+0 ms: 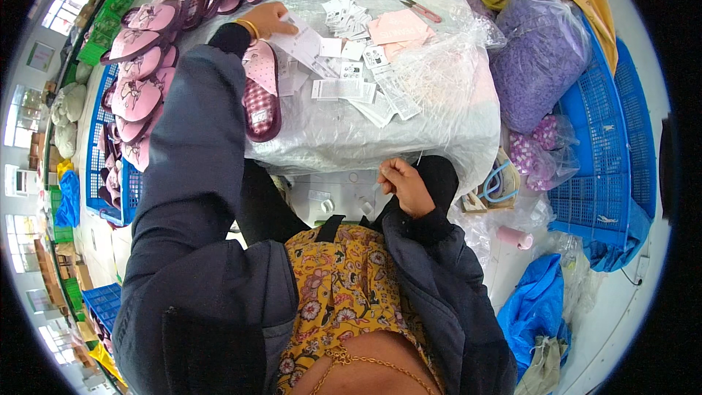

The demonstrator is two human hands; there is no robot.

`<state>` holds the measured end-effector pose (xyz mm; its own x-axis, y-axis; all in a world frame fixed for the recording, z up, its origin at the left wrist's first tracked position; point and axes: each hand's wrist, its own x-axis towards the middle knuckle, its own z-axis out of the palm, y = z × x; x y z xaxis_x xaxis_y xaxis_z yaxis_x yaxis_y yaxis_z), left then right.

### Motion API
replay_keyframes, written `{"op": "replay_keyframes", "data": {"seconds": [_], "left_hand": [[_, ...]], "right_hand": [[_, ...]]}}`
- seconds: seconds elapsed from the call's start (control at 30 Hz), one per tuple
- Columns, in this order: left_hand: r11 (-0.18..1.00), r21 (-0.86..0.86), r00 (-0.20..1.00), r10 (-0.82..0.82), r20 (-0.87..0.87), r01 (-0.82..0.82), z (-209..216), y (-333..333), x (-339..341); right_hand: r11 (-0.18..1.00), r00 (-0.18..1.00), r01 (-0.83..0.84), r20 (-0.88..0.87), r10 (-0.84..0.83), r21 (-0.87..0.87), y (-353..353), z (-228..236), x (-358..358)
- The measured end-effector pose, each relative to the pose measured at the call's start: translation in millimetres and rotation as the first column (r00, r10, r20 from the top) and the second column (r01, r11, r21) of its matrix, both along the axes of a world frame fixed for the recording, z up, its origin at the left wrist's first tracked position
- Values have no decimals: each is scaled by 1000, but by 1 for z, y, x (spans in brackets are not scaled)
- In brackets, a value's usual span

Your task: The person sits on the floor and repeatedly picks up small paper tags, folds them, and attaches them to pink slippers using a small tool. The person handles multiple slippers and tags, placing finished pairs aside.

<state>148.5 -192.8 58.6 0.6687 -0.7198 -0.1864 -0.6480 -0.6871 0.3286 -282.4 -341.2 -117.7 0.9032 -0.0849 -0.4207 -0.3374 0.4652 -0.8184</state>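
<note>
My left hand [267,20] reaches over the plastic-covered table, its fingers closed on the edge of a white paper label [306,42]. Just below that wrist lies a single slipper [262,106], with a pink dotted upper and a maroon checked insole. My right hand [407,186] is held low by my lap, past the table's near edge. Its thumb and forefinger are pinched together; what is between them is too small to make out. Several loose white labels [344,89] are scattered beside the slipper, next to pink cards [398,31].
Small red-handled scissors [423,11] rest at the table's far side. Rows of pink slippers [139,95] line the left and far edges. A bag of purple material [537,51] and blue crates [596,139] stand at right. A pink thread spool [515,238] lies lower right.
</note>
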Motion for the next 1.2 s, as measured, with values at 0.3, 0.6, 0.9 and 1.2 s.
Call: {"op": "replay_keyframes", "data": {"seconds": [0.3, 0.6, 0.9, 1.2], "left_hand": [[933, -359, 976, 65, 206, 13, 93, 40, -6], [837, -542, 923, -147, -355, -76, 110, 62, -4], [971, -167, 752, -238, -614, 171, 3, -22, -46], [936, -282, 915, -289, -281, 209, -13, -23, -34]], "right_hand": [[999, 1000, 3, 14, -2, -54, 0, 0, -1], [997, 999, 27, 28, -25, -78, 2, -2, -2], [997, 999, 20, -49, -24, -69, 2, 8, -2], [997, 997, 7, -73, -12, -75, 5, 8, 1]]}}
